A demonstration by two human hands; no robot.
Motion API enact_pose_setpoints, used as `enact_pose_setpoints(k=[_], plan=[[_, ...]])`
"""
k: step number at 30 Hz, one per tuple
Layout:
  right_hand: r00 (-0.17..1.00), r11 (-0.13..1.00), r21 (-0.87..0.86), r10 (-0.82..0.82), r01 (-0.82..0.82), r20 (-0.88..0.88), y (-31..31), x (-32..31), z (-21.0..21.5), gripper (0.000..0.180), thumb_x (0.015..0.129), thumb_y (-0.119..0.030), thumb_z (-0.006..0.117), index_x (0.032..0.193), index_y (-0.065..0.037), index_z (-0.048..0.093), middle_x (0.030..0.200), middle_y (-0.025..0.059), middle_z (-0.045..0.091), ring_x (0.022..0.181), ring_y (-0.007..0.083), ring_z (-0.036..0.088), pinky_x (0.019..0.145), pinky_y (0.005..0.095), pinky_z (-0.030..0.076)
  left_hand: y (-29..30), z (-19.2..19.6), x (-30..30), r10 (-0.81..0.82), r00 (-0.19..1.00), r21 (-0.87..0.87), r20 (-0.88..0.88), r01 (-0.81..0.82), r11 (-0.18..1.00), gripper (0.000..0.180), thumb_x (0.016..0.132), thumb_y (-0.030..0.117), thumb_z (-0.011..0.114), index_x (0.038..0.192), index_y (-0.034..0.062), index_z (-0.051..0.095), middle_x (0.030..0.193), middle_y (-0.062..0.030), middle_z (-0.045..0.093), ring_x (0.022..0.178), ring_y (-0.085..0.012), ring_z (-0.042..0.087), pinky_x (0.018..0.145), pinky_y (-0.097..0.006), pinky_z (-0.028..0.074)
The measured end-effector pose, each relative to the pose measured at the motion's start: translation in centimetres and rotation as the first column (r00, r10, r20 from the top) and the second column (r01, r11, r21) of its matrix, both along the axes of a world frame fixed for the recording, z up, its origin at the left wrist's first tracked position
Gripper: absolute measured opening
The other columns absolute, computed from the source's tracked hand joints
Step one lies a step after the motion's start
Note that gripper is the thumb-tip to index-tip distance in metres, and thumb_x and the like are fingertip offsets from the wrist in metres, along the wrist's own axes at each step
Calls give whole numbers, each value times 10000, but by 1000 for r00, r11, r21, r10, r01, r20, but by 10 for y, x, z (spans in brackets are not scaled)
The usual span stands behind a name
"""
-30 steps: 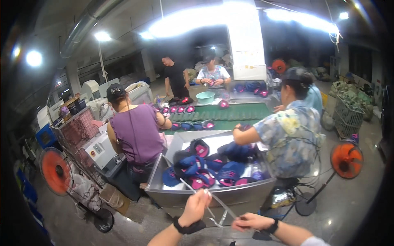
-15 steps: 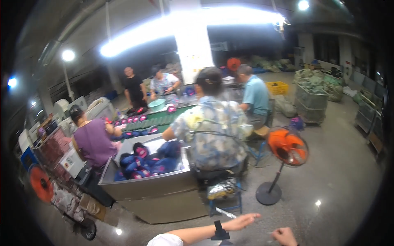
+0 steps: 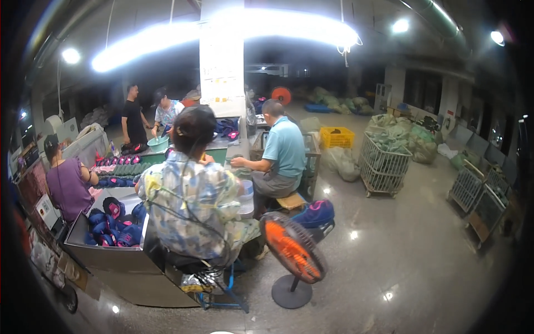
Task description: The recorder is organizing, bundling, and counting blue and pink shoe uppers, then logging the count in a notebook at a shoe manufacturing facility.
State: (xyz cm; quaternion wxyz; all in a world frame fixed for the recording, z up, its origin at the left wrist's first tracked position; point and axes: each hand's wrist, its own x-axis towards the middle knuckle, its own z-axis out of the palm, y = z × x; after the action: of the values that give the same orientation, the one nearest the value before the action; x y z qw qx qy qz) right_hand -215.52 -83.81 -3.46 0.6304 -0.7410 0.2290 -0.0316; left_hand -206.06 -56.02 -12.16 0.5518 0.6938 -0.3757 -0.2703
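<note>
Neither of my hands shows in the head view at this moment. Straight ahead a person in a patterned shirt [image 3: 192, 209] sits with their back to me at a metal bin table [image 3: 111, 259] that holds several blue and pink shoe parts [image 3: 114, 225]. An orange pedestal fan [image 3: 293, 253] stands just to that person's right on the shiny floor.
A person in a purple top [image 3: 69, 186] sits at the left of the bin; one in a light blue shirt [image 3: 283, 150] sits at a green table [image 3: 139, 167]. Two more people stand at the back. Wire carts [image 3: 384, 167] with sacks and a yellow crate [image 3: 338, 136] stand to the right.
The view has swung right, so the bin table and workers have shifted left. My hands, seen at the lower edge earlier with thin rods, have dropped out of view.
</note>
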Motion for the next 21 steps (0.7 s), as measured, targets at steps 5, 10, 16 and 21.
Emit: enact_pose_setpoints(k=[5,10,16,21], plan=[[976,920,328,-205,217,-71,-117,73,-40,106,821,-150,564,746,-75,552,555,-29,475,450,60,422,384,223,304,-99,8,74,3,998,185,-57,7,983,216,895,266,470,877,87,590,765,-41,592,605,-131,546,540,-275,456],[884,887,136,456,-442,-101,-188,176,-58,199,829,-219,588,841,-21,596,612,14,540,527,120,507,485,256,405,-188,-55,178,-62,412,-241,-909,-399,885,337,930,278,428,1123,5,472,1229,-56,506,723,-74,513,631,-183,438],[173,134,-462,984,-877,-43,-250,322,-30,148,792,-140,555,806,4,589,735,166,565,717,312,555,653,364,435,-307,-4,258,571,820,69,-26,-569,820,287,916,269,451,960,20,588,1096,-65,604,618,-106,535,629,-288,456],[499,477,-586,856,-655,139,-309,489,-27,262,699,-256,710,676,-18,602,618,93,535,577,203,530,530,303,409,-341,1,331,183,753,72,-632,-177,982,330,933,328,408,983,54,584,780,20,574,711,-70,506,680,-208,404]])
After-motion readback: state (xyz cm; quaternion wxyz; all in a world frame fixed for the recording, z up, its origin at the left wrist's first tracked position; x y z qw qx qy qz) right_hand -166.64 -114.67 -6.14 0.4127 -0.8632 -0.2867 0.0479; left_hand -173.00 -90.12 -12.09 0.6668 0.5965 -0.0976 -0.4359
